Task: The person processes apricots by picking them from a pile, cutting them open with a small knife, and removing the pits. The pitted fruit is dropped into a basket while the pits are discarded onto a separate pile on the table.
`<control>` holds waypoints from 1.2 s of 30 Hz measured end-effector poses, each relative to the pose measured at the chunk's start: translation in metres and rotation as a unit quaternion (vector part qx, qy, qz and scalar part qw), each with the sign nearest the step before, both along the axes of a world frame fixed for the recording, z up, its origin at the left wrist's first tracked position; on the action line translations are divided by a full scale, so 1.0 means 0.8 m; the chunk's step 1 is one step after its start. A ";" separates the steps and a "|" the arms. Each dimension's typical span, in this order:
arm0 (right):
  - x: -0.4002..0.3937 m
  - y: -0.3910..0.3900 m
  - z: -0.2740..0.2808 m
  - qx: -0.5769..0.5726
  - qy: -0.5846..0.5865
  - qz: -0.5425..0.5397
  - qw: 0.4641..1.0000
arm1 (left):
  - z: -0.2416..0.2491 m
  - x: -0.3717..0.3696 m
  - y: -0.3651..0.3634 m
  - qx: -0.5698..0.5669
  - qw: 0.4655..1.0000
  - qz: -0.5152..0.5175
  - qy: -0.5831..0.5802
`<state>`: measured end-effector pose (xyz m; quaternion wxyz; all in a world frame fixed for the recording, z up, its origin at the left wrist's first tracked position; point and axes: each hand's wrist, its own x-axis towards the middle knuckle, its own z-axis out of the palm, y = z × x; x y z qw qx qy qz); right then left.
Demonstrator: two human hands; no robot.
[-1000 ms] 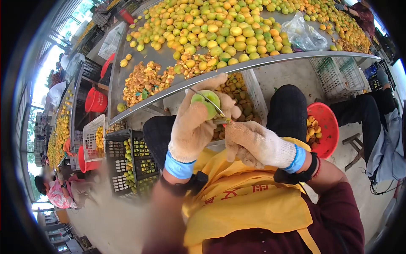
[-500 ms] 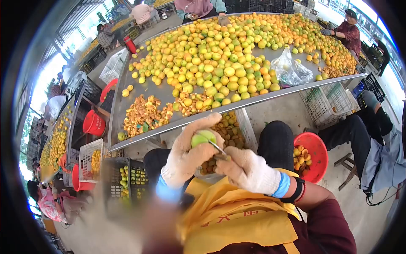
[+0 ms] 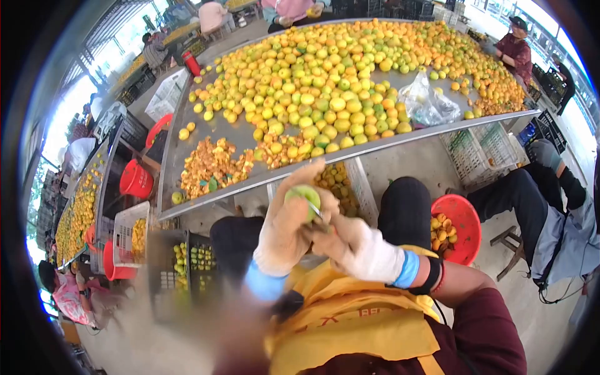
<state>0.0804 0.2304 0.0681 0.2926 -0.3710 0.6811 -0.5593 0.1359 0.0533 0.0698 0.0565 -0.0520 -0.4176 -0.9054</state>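
Note:
My left hand (image 3: pixel 282 232), in a pale cotton work glove, is closed around a round green fruit (image 3: pixel 302 195). Lower right of it, my gloved right hand (image 3: pixel 365 247) grips a small knife (image 3: pixel 316 211). The knife's blade lies against the side of the fruit facing me, with the handle mostly hidden in my fingers. Both hands are close together above my lap, over the yellow apron (image 3: pixel 356 312). Beyond them, a white crate (image 3: pixel 362 184) of cut fruit stands between my knees, partly covered by my hands.
A metal-edged table (image 3: pixel 350 154) ahead carries a large heap of yellow and orange fruit (image 3: pixel 312 94), orange scraps (image 3: pixel 215 164) and a clear plastic bag (image 3: pixel 428 100). A red bucket (image 3: pixel 464 215) with fruit halves sits right of my knee. A black crate (image 3: pixel 200 256) stands left. Other people sit around.
My left hand has shifted slightly right and its hold on the fruit has turned. The knife blade now points more steeply up against the fruit. Across the table, a person's hand has lifted off the heap.

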 end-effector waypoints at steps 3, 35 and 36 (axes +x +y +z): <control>-0.006 0.001 0.002 0.053 -0.005 -0.004 0.999 | -0.016 0.003 -0.008 -0.057 0.998 0.038 -0.012; -0.020 -0.023 0.001 0.155 -0.169 -0.009 0.973 | -0.049 0.009 -0.034 -0.153 0.985 0.068 -0.051; -0.016 -0.019 0.009 0.160 -0.170 -0.019 0.972 | -0.034 0.015 -0.043 -0.170 0.984 0.036 -0.040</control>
